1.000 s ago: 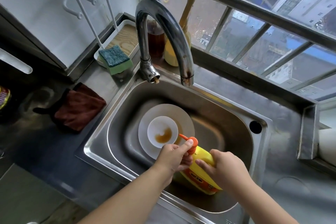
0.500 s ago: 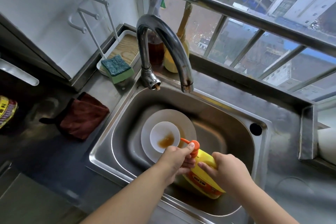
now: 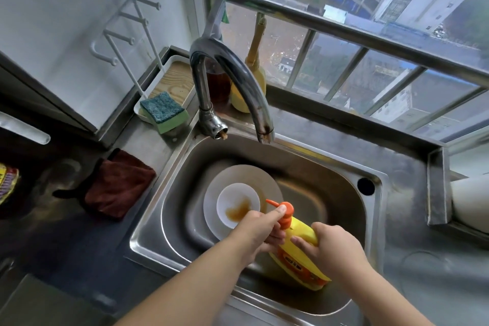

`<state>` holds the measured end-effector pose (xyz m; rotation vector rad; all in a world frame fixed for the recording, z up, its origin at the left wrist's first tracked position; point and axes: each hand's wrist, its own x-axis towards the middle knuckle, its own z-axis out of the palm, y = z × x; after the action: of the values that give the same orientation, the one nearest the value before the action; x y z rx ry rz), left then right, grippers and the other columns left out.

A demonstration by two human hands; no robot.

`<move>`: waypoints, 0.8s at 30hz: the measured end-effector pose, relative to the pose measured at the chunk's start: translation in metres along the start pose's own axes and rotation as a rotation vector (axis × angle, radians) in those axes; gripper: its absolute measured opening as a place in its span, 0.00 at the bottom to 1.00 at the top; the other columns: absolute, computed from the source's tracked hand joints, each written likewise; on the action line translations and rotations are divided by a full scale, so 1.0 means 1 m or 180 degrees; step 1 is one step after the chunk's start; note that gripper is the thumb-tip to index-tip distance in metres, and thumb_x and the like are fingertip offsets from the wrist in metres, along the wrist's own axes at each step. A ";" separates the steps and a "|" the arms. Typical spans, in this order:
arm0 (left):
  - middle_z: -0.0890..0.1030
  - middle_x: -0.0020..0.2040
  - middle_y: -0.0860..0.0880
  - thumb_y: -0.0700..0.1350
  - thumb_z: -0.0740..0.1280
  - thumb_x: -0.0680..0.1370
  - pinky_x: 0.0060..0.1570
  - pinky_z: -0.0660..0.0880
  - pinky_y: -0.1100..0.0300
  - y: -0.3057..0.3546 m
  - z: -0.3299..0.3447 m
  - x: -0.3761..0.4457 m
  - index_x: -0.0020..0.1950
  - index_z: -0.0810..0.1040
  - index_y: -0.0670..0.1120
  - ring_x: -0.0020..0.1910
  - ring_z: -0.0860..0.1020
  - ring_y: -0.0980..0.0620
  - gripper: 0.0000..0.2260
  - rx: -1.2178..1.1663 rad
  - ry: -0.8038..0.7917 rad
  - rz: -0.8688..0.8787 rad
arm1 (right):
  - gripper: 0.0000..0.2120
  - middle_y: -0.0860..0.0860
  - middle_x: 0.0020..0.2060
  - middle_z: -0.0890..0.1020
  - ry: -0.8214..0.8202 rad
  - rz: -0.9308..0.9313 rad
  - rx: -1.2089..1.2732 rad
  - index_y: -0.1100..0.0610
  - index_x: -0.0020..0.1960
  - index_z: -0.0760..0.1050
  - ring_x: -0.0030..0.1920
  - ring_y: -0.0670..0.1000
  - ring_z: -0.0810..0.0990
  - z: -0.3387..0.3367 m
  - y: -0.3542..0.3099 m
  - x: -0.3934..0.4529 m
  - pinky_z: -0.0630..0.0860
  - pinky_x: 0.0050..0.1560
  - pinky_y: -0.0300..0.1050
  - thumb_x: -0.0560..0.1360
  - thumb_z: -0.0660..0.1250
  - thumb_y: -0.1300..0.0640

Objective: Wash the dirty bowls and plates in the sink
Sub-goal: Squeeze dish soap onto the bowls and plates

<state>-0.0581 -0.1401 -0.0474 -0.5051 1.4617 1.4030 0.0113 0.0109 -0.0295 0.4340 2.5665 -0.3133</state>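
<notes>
Over the sink [image 3: 344, 167], near its front rim, the person holds a yellow soap bottle [image 3: 299, 251] tilted, its long axis running from the base at the front right up and leftward to the orange pump head [image 3: 285, 211]. The pump's short nozzle [image 3: 270, 202] points left, toward the dishes. The right hand [image 3: 334, 246] is wrapped round the bottle's body, fingers curled over its upper side. The left hand [image 3: 258, 230] grips the neck below the pump, with its thumb laid on top of the pump head. The dirty bowl [image 3: 232, 200], white with a brown stain in its bottom, sits inside a white plate [image 3: 238, 174] that lies flat on the sink floor, left of centre and below the faucet spout [image 3: 263, 127]. The nozzle tip hangs just above and beside the bowl's right rim, so the bowl lies directly along the line in which the pump points, and the left hand is the nearer one to it. A press of the thumb would likely send soap into or just beside the bowl. No water shows running from the spout, and the green sponge [image 3: 164, 111] rests untouched at the counter's back left corner, well apart from both hands.
</notes>
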 end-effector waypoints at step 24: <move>0.78 0.47 0.47 0.69 0.63 0.70 0.57 0.77 0.46 0.003 0.036 0.040 0.50 0.74 0.49 0.49 0.78 0.46 0.25 0.0223 0.0127 -0.0046 | 0.22 0.45 0.34 0.77 0.0134 0.0466 0.0411 0.50 0.43 0.71 0.35 0.45 0.77 0.001 0.012 0.012 0.79 0.37 0.40 0.74 0.55 0.31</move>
<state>-0.0638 -0.0934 -0.0740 -0.5010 1.5305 1.3324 0.0059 0.0242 -0.0388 0.6791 2.5468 -0.4221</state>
